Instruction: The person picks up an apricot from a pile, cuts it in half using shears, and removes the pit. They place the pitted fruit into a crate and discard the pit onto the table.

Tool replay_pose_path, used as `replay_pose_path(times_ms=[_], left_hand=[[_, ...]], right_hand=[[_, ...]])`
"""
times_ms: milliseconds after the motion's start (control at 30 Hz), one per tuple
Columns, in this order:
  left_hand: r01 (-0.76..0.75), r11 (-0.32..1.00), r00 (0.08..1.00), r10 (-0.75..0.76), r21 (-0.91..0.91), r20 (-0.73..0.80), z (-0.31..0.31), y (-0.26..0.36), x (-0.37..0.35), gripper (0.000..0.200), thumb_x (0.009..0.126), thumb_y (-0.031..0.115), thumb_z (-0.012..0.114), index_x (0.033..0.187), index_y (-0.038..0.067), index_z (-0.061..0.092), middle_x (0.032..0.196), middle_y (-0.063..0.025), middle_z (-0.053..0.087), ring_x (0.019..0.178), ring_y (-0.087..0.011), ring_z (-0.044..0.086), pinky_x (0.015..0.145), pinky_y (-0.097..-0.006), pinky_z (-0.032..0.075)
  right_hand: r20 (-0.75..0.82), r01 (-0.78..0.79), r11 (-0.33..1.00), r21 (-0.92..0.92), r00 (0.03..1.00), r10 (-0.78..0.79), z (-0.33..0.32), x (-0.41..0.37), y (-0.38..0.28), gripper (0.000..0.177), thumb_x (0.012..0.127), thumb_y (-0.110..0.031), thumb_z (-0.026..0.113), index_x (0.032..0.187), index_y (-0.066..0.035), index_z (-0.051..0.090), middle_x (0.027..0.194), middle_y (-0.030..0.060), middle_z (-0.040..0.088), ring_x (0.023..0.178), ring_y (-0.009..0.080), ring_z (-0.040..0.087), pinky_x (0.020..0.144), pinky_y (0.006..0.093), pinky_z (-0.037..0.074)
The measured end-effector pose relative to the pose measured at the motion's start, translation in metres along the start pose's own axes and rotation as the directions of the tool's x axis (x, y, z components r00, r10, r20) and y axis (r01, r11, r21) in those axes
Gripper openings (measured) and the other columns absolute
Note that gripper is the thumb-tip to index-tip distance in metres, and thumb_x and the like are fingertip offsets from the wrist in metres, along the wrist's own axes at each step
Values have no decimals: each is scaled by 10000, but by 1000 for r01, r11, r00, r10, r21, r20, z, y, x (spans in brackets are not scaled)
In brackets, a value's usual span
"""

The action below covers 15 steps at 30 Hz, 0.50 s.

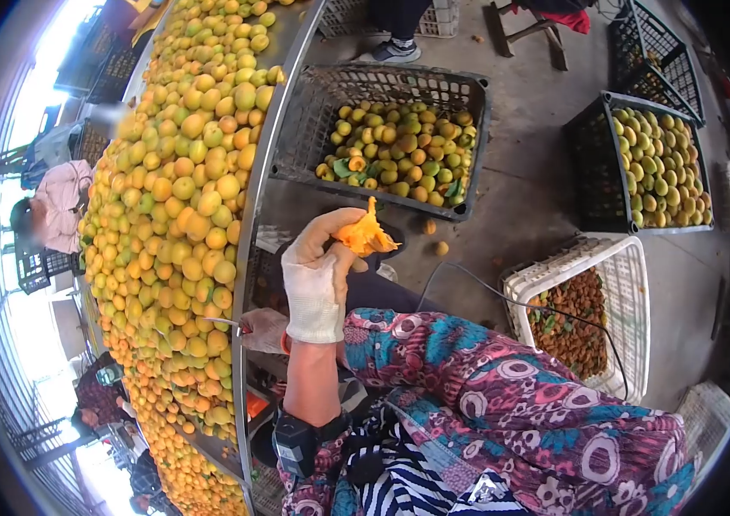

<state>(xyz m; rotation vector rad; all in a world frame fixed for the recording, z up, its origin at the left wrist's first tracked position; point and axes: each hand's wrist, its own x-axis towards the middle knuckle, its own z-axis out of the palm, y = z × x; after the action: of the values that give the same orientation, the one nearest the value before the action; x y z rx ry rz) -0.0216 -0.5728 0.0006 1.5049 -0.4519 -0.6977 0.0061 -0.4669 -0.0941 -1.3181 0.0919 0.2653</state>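
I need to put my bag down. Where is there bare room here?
Bare concrete floor lies between the middle black crate, the right black crate and the white crate. The table is heaped with apricots to its metal rim. Near the right hand, shut on a split apricot, it is crowded.

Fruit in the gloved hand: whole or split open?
Split open. The fruit pinched in the gloved hand shows ragged orange flesh spread apart, not a smooth round skin.

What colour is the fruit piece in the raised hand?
Bright orange; the fruit piece in the gloved hand shows best in head view.
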Motion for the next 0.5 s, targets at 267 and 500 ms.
replay_pose_path(times_ms=[267,500], left_hand=[[83,994,995,-87,-75,-51,-24,-10,-6,303,794,-106,483,1050,-26,623,955,-77,648,782,-131,634,611,-208,511],[174,887,979,-203,-427,-22,-52,11,-52,241,860,37,536,1092,-13,577,960,-112,651,794,-163,638,629,-244,504]], right_hand=[[43,1,1000,-23,999,0,21,12,6,299,775,-291,605,945,-48,642,828,172,645,799,302,628,727,409,476],[-18,144,948,-284,988,-155,17,26,45,309,752,-284,652,937,-37,659,790,118,668,746,206,635,724,348,498]])
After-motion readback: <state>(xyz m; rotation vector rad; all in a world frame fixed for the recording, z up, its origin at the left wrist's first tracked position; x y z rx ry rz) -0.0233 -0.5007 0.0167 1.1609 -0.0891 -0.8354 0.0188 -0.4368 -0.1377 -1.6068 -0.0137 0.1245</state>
